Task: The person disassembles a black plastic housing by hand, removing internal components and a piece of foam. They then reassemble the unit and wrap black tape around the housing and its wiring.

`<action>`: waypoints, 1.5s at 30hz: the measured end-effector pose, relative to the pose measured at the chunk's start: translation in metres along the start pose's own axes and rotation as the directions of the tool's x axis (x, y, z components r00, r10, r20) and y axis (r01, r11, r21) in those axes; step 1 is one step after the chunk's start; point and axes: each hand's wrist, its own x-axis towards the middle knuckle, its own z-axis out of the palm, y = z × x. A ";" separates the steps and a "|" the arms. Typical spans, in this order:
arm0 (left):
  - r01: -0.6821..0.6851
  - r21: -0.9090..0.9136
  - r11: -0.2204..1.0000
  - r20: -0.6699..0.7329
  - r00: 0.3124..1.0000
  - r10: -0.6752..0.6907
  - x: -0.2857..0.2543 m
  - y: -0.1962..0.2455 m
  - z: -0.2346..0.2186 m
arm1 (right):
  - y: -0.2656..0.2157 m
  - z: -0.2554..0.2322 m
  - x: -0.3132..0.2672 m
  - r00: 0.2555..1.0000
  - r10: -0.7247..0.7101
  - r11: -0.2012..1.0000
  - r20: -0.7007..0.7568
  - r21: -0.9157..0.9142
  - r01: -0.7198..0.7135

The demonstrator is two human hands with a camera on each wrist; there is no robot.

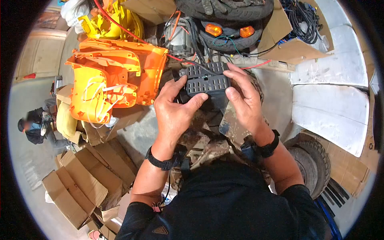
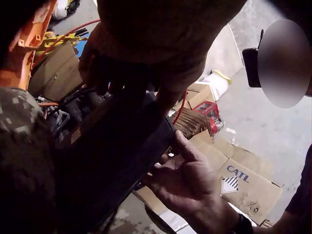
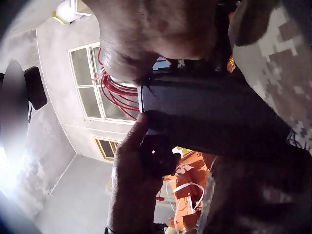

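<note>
A black plastic box [image 1: 206, 85] with rows of slots across its top sits over my lap, between camouflage-clad thighs. My left hand [image 1: 173, 109] grips its left side, the thumb lying along the near edge. On the opposite side, my right hand [image 1: 249, 105] holds the right edge between thumb and fingers. Dark cables [image 1: 202, 56] run up to the far side of the box. Its long smooth wall [image 3: 204, 109] shows in the right wrist view, with fingertips at its end. The underside is hidden in the head view.
Orange plastic panels [image 1: 116, 80] stand close on the left, above flattened cardboard [image 1: 80, 180]. A motor-like metal part [image 1: 178, 38] and tires [image 1: 228, 12] with amber lamps lie ahead. A carton of cables [image 1: 300, 24] is at the far right. Another person [image 1: 38, 126] sits at left.
</note>
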 end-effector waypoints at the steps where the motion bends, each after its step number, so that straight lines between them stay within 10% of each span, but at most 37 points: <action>1: 0.001 0.012 1.000 0.003 1.000 -0.001 0.000 0.004 -0.001 | -0.001 -0.001 0.001 1.000 -0.009 1.000 0.004 -0.014 0.009; 34: 0.028 0.018 0.999 -0.017 0.999 -0.028 -0.001 0.004 0.004 | -0.015 -0.008 0.021 0.978 -0.166 0.931 0.128 -0.306 0.198; 45: 0.097 -0.097 0.991 0.161 0.984 -0.081 0.017 -0.003 -0.013 | -0.018 -0.020 0.038 0.967 0.032 0.998 0.251 -0.069 -0.015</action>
